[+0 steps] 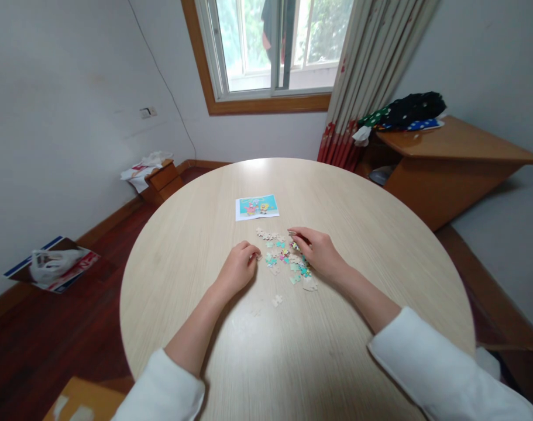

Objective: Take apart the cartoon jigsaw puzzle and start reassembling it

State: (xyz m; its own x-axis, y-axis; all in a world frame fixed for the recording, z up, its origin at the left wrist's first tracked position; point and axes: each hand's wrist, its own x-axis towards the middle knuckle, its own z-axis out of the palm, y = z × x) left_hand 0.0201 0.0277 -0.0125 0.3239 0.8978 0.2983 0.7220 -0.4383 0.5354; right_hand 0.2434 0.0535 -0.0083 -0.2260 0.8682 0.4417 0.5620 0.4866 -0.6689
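Observation:
Several small jigsaw pieces (pixel 284 257) lie scattered in a loose heap near the middle of a round pale wooden table (pixel 196 228). My left hand (pixel 239 267) rests curled at the heap's left edge, fingertips touching a piece. My right hand (pixel 317 248) lies over the heap's right side and pinches a small piece between thumb and forefinger. A colourful cartoon reference picture (pixel 257 207) lies flat just beyond the heap. One stray piece (pixel 277 300) sits apart, nearer to me.
A wooden desk (pixel 450 158) with dark cloth stands at the right by a curtain (pixel 371 76). A window is behind the table. A plastic bag on a board (pixel 51 266) lies on the dark floor at left. A cardboard box corner (pixel 79 400) is near my left elbow.

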